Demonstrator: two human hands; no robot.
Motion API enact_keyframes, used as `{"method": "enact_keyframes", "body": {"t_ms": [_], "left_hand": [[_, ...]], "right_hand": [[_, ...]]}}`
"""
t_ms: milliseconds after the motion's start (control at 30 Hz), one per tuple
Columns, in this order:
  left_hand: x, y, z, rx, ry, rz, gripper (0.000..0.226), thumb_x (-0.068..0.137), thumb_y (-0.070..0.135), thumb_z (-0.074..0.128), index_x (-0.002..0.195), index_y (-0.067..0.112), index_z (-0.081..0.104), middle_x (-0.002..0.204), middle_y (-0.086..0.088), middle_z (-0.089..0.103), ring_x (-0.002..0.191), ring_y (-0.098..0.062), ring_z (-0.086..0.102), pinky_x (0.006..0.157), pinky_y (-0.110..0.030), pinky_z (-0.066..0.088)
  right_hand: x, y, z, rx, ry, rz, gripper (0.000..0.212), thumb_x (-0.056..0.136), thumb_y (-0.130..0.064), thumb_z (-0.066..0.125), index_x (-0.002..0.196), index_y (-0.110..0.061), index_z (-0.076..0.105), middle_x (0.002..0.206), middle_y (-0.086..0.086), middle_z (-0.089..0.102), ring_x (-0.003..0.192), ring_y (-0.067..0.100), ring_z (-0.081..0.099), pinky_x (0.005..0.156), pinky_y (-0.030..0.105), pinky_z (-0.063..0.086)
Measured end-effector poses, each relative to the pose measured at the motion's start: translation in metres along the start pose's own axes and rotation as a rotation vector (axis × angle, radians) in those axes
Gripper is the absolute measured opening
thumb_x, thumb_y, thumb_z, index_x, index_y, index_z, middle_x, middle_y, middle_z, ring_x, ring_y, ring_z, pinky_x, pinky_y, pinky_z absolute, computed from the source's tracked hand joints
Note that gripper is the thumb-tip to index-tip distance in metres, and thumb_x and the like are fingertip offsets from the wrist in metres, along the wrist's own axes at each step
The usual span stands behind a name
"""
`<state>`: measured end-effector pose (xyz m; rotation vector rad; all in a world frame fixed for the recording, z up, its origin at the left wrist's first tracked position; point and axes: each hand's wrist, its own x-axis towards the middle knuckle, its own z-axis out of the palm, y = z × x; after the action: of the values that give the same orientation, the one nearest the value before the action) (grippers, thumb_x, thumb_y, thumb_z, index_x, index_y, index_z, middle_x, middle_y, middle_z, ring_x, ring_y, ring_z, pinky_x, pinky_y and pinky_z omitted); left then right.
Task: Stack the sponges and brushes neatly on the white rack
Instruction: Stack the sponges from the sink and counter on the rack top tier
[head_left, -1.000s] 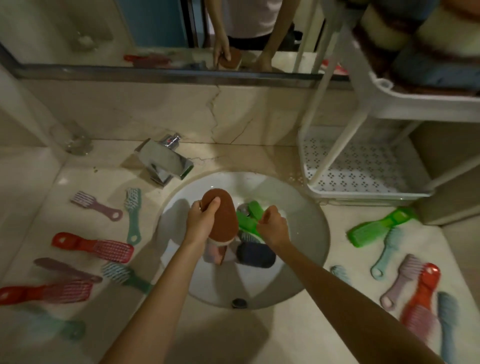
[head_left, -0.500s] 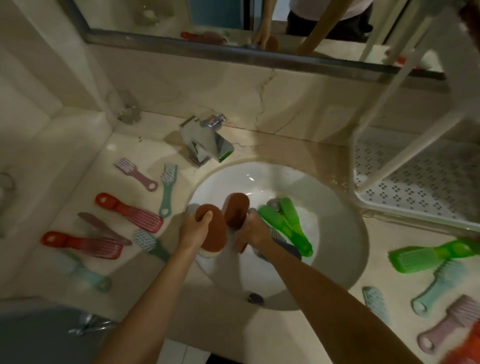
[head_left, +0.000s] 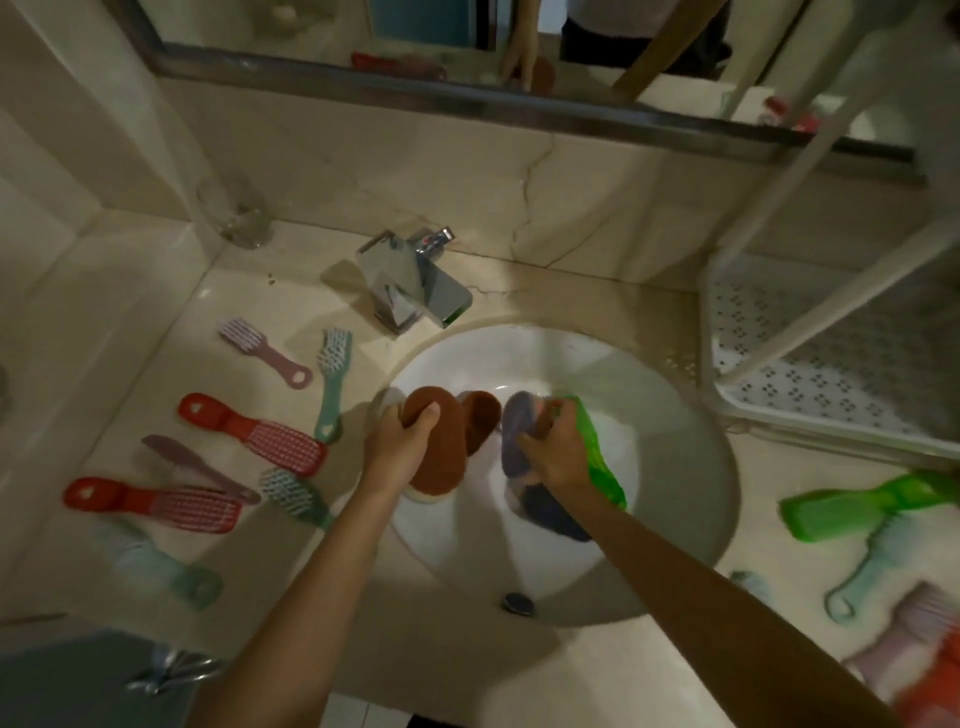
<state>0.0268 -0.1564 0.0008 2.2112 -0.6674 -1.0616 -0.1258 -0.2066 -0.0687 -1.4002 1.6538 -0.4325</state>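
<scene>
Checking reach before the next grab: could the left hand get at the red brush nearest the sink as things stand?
Probably not yet: the left hand is full with a brown sponge. The red brush lies uncovered on the counter close by.

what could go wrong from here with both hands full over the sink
The right hand clutches several things at once, a grey-blue sponge and green brushes; one might slip back into the sink. A second brown sponge sits loose between the hands and could be left behind. The left hand grips a brown sponge, so neither hand is free to steady the white rack.
</scene>
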Motion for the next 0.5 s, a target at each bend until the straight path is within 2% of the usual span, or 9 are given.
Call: {"method": "enact_keyframes", "body": {"t_ms": [67, 133, 200, 300, 367, 500], "left_hand": [[-0.017, 0.022, 0.004, -0.021, -0.052, 0.047, 0.048, 0.092, 0.038, 0.05, 0.13, 0.009, 0.047, 0.128, -0.016, 0.055, 0.115, -0.033, 0.053, 0.096, -0.039, 0.043], [-0.04, 0.049, 0.009, -0.025, -0.096, 0.119, 0.047, 0.093, 0.038, 0.049, 0.131, 0.011, 0.046, 0.129, -0.015, 0.055, 0.115, -0.032, 0.053, 0.094, -0.037, 0.042], [-0.063, 0.078, 0.012, -0.08, -0.139, 0.21, 0.042, 0.094, 0.034, 0.049, 0.131, 0.013, 0.048, 0.127, -0.013, 0.056, 0.108, -0.027, 0.054, 0.085, -0.03, 0.039], [-0.1, 0.13, 0.014, -0.237, -0.183, 0.353, 0.037, 0.094, 0.027, 0.05, 0.127, 0.012, 0.052, 0.116, -0.01, 0.059, 0.095, -0.019, 0.052, 0.079, -0.026, 0.037], [-0.122, 0.164, 0.013, -0.313, -0.181, 0.443, 0.032, 0.093, 0.025, 0.051, 0.122, 0.011, 0.055, 0.114, -0.01, 0.061, 0.093, -0.018, 0.054, 0.079, -0.026, 0.039], [-0.159, 0.229, 0.024, -0.45, -0.241, 0.568, 0.03, 0.093, 0.03, 0.052, 0.119, 0.017, 0.056, 0.116, -0.007, 0.063, 0.1, -0.022, 0.06, 0.089, -0.032, 0.047]], "right_hand": [[-0.013, -0.017, -0.035, -0.004, 0.049, -0.054, 0.054, 0.08, -0.012, 0.065, 0.124, -0.008, 0.036, 0.099, 0.009, 0.058, 0.091, 0.025, 0.061, 0.075, 0.034, 0.053], [-0.028, -0.035, -0.071, -0.01, 0.137, -0.131, 0.046, 0.078, -0.011, 0.067, 0.117, -0.009, 0.042, 0.094, 0.002, 0.054, 0.085, 0.019, 0.057, 0.062, 0.021, 0.042], [-0.046, -0.056, -0.107, -0.022, 0.246, -0.229, 0.041, 0.077, -0.014, 0.067, 0.113, -0.011, 0.047, 0.093, -0.001, 0.054, 0.085, 0.019, 0.055, 0.065, 0.022, 0.037], [-0.074, -0.084, -0.163, -0.038, 0.408, -0.411, 0.044, 0.076, -0.017, 0.066, 0.118, -0.013, 0.054, 0.106, 0.005, 0.062, 0.091, 0.019, 0.057, 0.073, 0.021, 0.037], [-0.09, -0.101, -0.198, -0.031, 0.517, -0.505, 0.044, 0.075, -0.014, 0.067, 0.119, -0.012, 0.059, 0.111, 0.006, 0.065, 0.096, 0.019, 0.059, 0.074, 0.013, 0.032], [-0.114, -0.127, -0.264, -0.006, 0.696, -0.637, 0.045, 0.075, -0.009, 0.067, 0.12, -0.01, 0.06, 0.111, 0.009, 0.063, 0.096, 0.016, 0.057, 0.074, 0.008, 0.03]]}}
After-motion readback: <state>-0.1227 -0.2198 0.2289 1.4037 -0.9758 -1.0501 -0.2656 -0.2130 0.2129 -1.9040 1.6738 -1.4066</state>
